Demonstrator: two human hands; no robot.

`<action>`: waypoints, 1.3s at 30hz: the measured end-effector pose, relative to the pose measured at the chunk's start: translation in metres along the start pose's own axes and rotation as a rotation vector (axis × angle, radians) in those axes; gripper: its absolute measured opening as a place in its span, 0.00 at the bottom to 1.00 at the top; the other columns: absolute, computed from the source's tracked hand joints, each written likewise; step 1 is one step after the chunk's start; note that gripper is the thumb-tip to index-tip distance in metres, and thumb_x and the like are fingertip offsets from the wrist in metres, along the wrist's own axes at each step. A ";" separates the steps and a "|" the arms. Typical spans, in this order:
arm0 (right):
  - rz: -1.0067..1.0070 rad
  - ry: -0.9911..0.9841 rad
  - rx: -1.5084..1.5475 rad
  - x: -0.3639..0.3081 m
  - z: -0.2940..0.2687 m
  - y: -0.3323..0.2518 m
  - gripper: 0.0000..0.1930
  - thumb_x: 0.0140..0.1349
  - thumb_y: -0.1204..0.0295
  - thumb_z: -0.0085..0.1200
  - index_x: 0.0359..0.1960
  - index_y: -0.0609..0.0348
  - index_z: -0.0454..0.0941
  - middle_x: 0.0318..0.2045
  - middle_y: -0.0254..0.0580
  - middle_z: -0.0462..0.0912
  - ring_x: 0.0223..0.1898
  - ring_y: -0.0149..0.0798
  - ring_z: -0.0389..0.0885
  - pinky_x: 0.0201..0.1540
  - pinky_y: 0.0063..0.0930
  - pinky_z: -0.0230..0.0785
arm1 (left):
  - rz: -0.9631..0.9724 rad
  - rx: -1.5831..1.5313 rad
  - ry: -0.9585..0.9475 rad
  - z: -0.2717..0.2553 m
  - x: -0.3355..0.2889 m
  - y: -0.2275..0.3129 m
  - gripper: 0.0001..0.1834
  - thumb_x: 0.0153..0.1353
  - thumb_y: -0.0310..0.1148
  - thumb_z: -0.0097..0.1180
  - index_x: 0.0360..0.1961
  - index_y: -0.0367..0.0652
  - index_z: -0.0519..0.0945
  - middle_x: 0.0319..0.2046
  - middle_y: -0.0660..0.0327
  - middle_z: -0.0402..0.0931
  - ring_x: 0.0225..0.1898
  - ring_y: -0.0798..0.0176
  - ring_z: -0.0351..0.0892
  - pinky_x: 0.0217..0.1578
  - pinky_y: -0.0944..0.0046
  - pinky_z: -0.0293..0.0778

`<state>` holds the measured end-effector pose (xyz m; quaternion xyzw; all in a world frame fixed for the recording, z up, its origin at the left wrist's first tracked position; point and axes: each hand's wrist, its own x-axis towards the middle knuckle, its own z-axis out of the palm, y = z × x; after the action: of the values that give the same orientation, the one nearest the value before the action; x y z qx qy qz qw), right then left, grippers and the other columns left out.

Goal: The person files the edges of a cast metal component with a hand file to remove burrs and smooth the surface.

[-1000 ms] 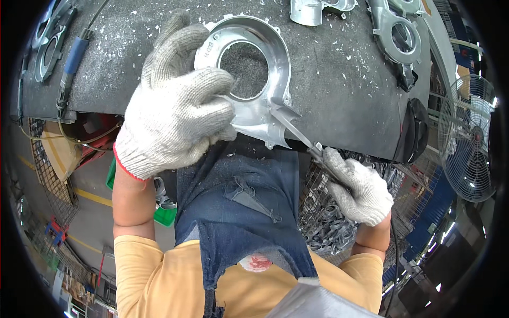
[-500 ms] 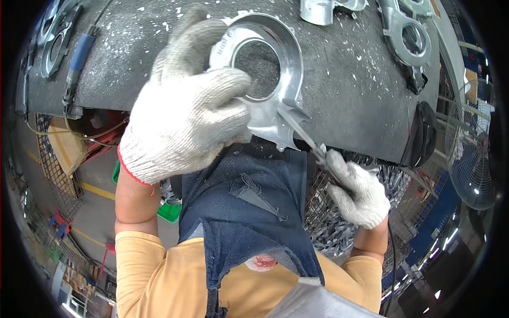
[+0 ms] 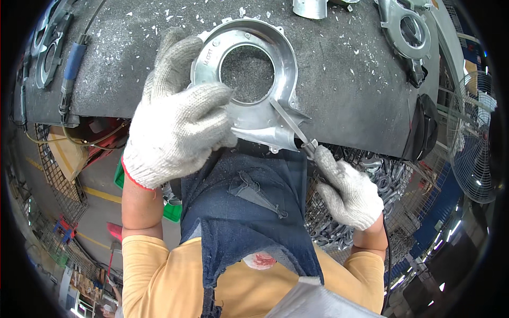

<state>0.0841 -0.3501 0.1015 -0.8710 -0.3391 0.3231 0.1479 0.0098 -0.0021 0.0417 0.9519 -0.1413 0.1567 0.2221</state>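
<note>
a shiny metal ring part (image 3: 254, 113) is at the front edge of the dark table (image 3: 339, 100), close to the blue apron (image 3: 244, 188). the left hand (image 3: 177, 127) is half open, with bent fingers against the ring's left side; i cannot tell how tight its grip is. the right hand (image 3: 350, 191) is curled around the handle of a thin blade tool (image 3: 289, 121), and the blade lies over the ring's lower right side.

to do this well, i think the left hand should press the ring down so it can't wobble, with its fingers out of the blade's path. small, gentle strokes seem best.

white flakes (image 3: 356, 52) are all over the table, and some under the ring could make it rock. a blue-handled tool (image 3: 75, 61) and 2 or more metal parts (image 3: 50, 63) are off to the left. a black bag (image 3: 424, 127) sits at the right edge, with a big fan (image 3: 469, 138) past it.
</note>
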 end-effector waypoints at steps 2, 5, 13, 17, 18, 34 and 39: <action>0.025 -0.021 0.032 -0.001 -0.002 -0.004 0.33 0.66 0.69 0.67 0.75 0.41 0.77 0.39 0.51 0.85 0.36 0.60 0.90 0.39 0.50 0.85 | -0.032 -0.022 -0.018 0.003 -0.004 -0.004 0.23 0.28 0.45 0.72 0.29 0.45 0.88 0.41 0.60 0.86 0.68 0.24 0.75 0.75 0.17 0.63; 0.056 -0.020 0.050 0.002 -0.001 -0.008 0.33 0.67 0.69 0.66 0.75 0.38 0.78 0.39 0.51 0.85 0.35 0.59 0.90 0.38 0.50 0.85 | -0.011 -0.032 -0.007 0.005 -0.007 -0.009 0.22 0.28 0.43 0.73 0.30 0.45 0.89 0.42 0.60 0.86 0.69 0.24 0.74 0.75 0.18 0.63; -0.068 -0.080 -0.049 0.015 -0.009 -0.009 0.33 0.65 0.67 0.68 0.74 0.31 0.79 0.38 0.44 0.85 0.31 0.54 0.88 0.35 0.45 0.85 | -0.002 -0.147 -0.056 0.022 -0.023 -0.031 0.23 0.40 0.40 0.83 0.39 0.45 0.89 0.53 0.57 0.86 0.70 0.27 0.75 0.72 0.25 0.70; -0.171 -0.066 -0.161 0.030 -0.011 -0.008 0.33 0.64 0.66 0.69 0.73 0.26 0.80 0.39 0.41 0.84 0.30 0.53 0.88 0.34 0.45 0.84 | -0.069 -0.237 0.040 0.029 -0.029 -0.035 0.34 0.40 0.42 0.87 0.51 0.45 0.88 0.57 0.54 0.86 0.69 0.30 0.78 0.68 0.34 0.77; -0.172 -0.105 -0.187 0.033 -0.014 -0.013 0.33 0.64 0.66 0.70 0.73 0.26 0.80 0.39 0.41 0.83 0.30 0.53 0.88 0.34 0.46 0.83 | -0.074 -0.234 0.038 0.029 -0.031 -0.036 0.34 0.40 0.42 0.87 0.51 0.45 0.88 0.57 0.54 0.86 0.69 0.30 0.78 0.68 0.34 0.77; -0.156 -0.128 -0.139 0.037 -0.012 -0.026 0.32 0.65 0.66 0.69 0.73 0.29 0.81 0.37 0.42 0.84 0.29 0.54 0.87 0.34 0.45 0.83 | -0.265 -0.022 0.013 0.024 -0.025 -0.035 0.66 0.39 0.65 0.82 0.75 0.36 0.73 0.70 0.43 0.76 0.75 0.29 0.69 0.80 0.29 0.54; -0.055 -0.014 -0.148 0.058 -0.005 -0.053 0.29 0.63 0.68 0.70 0.68 0.37 0.84 0.39 0.46 0.86 0.38 0.58 0.88 0.40 0.50 0.81 | -0.286 -0.085 0.018 0.024 -0.025 -0.034 0.64 0.38 0.61 0.83 0.75 0.39 0.75 0.65 0.45 0.80 0.74 0.31 0.70 0.78 0.30 0.59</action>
<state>0.0939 -0.2719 0.1037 -0.8676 -0.3871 0.2990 0.0895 0.0042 0.0207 -0.0009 0.9506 -0.0088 0.1261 0.2835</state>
